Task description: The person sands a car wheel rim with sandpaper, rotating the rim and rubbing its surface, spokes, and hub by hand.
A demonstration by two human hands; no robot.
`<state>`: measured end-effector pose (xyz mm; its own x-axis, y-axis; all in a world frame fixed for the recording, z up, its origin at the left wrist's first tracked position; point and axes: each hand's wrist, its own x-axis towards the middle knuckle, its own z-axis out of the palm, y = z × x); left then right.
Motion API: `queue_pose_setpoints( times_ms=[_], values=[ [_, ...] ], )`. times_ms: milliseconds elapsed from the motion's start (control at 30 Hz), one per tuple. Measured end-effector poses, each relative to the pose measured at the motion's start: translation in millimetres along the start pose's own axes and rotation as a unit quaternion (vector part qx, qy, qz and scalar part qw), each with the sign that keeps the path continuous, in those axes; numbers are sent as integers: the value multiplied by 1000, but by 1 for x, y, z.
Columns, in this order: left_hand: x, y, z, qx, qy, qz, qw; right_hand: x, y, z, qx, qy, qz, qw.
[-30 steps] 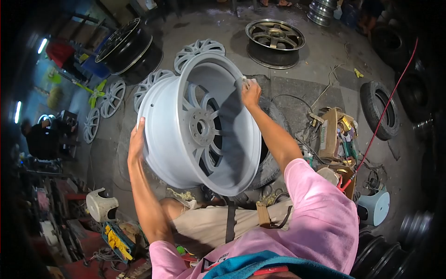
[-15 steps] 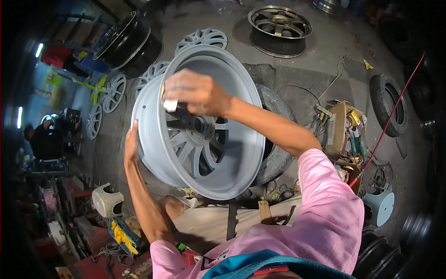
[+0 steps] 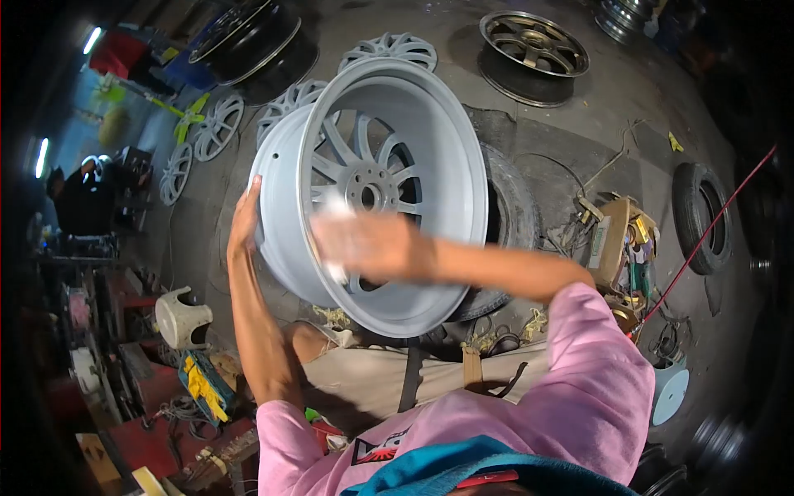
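Nearest: my pink sleeve (image 3: 595,339) and pale trousers (image 3: 356,376), with the large grey wheel (image 3: 281,198) tilted over my lap, its open barrel turned partly towards me.

Left arm: raised along the wheel's outer side, elbow bent. Left hand (image 3: 245,219) braced against the outer barrel, fingers extended, not closed; finger spacing cannot be told.

Right arm: elbow out to the right, forearm nearly level across the barrel opening. Right hand (image 3: 372,244) motion-blurred at the left part of the rim, palm apparently down. A white piece (image 3: 332,217) shows at its edges, seemingly pressed between fingers and rim; exact finger grip not resolved.

Judgement: step in hand is rubbing the rim lip with the white piece. Any further stroke calls for even pressure along the curve, wheel held steady by the left.

Beyond: a tyre (image 3: 517,198) just behind the wheel, a cardboard box (image 3: 610,240) to the right. Farther, loose grey spoked faces (image 3: 389,51), a bronze wheel (image 3: 536,50); at far left, a person in dark clothing (image 3: 83,202).
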<state>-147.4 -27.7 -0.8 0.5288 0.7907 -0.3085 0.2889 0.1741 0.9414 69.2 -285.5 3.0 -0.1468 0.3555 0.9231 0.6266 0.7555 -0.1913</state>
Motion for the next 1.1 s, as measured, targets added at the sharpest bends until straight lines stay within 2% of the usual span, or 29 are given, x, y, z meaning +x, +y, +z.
queue_pose_setpoints(
  times_ms=[33,67,100,133,167,200,267,333,367,400,467,500,533,567,600,667,733,800,867,900,967,1000,1033,1067,1100],
  values=[
    [4,-5,-4,16,14,9,1000,-32,-32,10,56,-32,29,997],
    [6,-8,-8,32,27,17,999,-52,-63,18,176,-5,96,980],
    [3,-7,-4,51,57,15,997,-59,-91,10,257,9,224,940],
    [3,-4,-5,48,62,13,997,-71,-113,1,278,-1,333,901],
    [2,-3,-4,28,54,-10,998,-81,-130,-7,307,-14,471,827],
    [1,-2,-2,10,44,-36,998,-95,-134,-9,278,-28,495,823],
    [-5,-3,-1,-29,37,-50,998,-133,-129,-19,226,-124,505,824],
    [-8,-5,-2,-87,28,-59,994,-182,-94,-28,230,-182,434,852],
    [-7,-3,-2,-118,24,-59,991,-204,-65,-44,191,-309,475,801],
    [-7,-3,-1,-118,23,-68,990,-252,-17,-45,91,-386,399,827],
    [-7,0,2,-160,-30,-73,984,-284,76,-65,-98,-471,252,840],
    [-11,5,7,-172,-30,-62,983,-289,118,-66,-125,-495,284,812],
    [-9,4,5,-173,-23,-66,982,-278,145,-59,-229,-523,199,796],
    [-4,2,4,-175,-36,-58,982,-250,142,-51,-287,-501,184,795],
    [-6,0,3,-177,-52,-51,982,-255,138,-31,-282,-503,183,796],
    [-12,4,13,-169,-40,-45,984,-303,135,15,-327,-576,227,714],
    [-9,2,14,-106,26,-24,994,-409,107,79,-141,-377,312,860],
    [-9,3,19,-102,-3,-26,994,-290,9,71,9,-364,474,802],
    [-18,16,35,-97,-41,-23,994,-246,-39,66,239,-227,541,774],
    [-33,31,51,-69,-45,-19,996,-202,-53,38,311,-219,621,685],
    [-45,42,70,-45,-53,-8,998,-109,-82,-24,454,-66,675,578],
    [-46,44,76,-28,-58,-12,998,-109,-74,-62,471,0,705,530],
    [-47,45,83,-12,-63,-15,998,-69,-84,-95,470,156,667,557],
    [-50,47,92,-20,-69,-10,997,-42,-98,-137,501,287,609,544],
    [-53,50,103,-2,-101,-13,995,-44,-101,-169,428,378,558,603]
  ],
)
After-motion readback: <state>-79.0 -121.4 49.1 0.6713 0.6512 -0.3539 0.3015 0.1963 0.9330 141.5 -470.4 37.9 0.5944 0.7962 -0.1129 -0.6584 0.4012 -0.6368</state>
